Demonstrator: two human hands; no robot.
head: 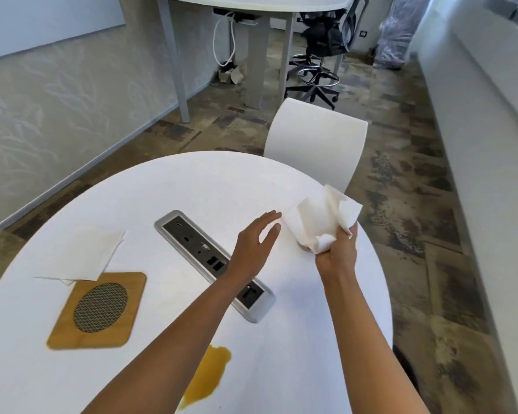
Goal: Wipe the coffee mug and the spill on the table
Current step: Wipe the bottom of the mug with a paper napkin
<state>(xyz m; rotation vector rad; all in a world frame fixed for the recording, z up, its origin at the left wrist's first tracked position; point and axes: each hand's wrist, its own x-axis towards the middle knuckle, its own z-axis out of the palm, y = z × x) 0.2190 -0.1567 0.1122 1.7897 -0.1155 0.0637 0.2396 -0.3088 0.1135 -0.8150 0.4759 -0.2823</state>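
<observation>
My right hand [338, 249] grips a crumpled white paper towel [320, 219] held over the right side of the round white table [192, 180]. A small dark edge shows under the towel; the mug itself is hidden, so I cannot tell if it is wrapped inside. My left hand [256, 243] hovers just left of the towel with fingers apart, holding nothing. A yellow-brown spill [210, 375] lies on the table near the front edge, partly covered by my left forearm.
A grey power and port strip [192, 246] runs diagonally across the table's middle. A bamboo coaster [99, 309] and folded white napkins [84, 252] lie at the left. A white chair [317, 144] stands behind the table.
</observation>
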